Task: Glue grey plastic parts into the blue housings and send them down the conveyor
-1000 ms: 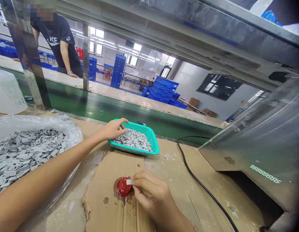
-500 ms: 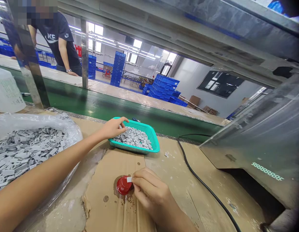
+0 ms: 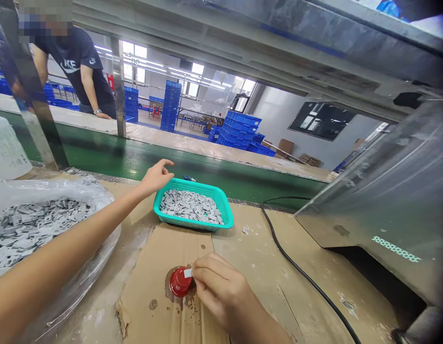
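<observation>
My right hand (image 3: 221,286) pinches a small flat light grey plastic piece (image 3: 187,273) between thumb and fingertips. The piece overlaps the rim of a small, shiny red cup-like object (image 3: 179,283), which stands in a wet patch on the cardboard; whether they touch I cannot tell. My left hand (image 3: 157,177) is raised by the far left corner of a turquoise basket (image 3: 227,210), its fingers apart with nothing visible in them. Many similar grey pieces (image 3: 191,206) lie in the basket.
At left, a clear plastic bag (image 3: 103,191) holds a heap of grey parts, with a whitish jug (image 3: 8,148) behind. A black cable (image 3: 296,267) crosses the right side beside a metal panel (image 3: 396,191). Behind the green conveyor belt (image 3: 142,160), a person (image 3: 81,71) leans on the ledge.
My left hand has lifted away from the grey pieces, leftward past the basket's corner. My right hand still holds its piece at the red object. The whole view has shifted slightly.
</observation>
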`<state>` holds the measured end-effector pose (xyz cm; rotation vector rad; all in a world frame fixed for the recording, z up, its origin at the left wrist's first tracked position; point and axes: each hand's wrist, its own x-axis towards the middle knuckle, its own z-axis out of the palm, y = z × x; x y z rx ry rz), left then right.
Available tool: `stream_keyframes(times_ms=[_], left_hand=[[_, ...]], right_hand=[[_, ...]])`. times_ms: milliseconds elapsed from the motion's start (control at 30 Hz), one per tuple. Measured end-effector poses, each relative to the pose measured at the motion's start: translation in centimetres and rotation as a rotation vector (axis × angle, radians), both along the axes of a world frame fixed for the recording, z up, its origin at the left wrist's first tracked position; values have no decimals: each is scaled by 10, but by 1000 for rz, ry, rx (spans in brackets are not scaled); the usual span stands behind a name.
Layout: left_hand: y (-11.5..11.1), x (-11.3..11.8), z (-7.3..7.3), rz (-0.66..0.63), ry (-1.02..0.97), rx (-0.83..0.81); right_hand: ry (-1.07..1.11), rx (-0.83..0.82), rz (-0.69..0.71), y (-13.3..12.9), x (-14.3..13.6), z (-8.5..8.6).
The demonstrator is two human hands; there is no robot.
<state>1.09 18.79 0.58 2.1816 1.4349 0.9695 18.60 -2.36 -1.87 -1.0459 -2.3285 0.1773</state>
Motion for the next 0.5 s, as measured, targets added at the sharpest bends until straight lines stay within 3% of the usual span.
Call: stream_keyframes(times_ms=[100,267,367,500], left_hand=[[29,3,6,17,59,-24],[70,32,9,-123,179,-85],[85,52,8,-156,212,-202],[91,65,5,-100,167,-351]], right_hand=[[41,-11,2,1,0,2],[232,10,-53,0,0,14],[312,18,-107,-1,3,18],[335,-10,-101,-3,6,17]])
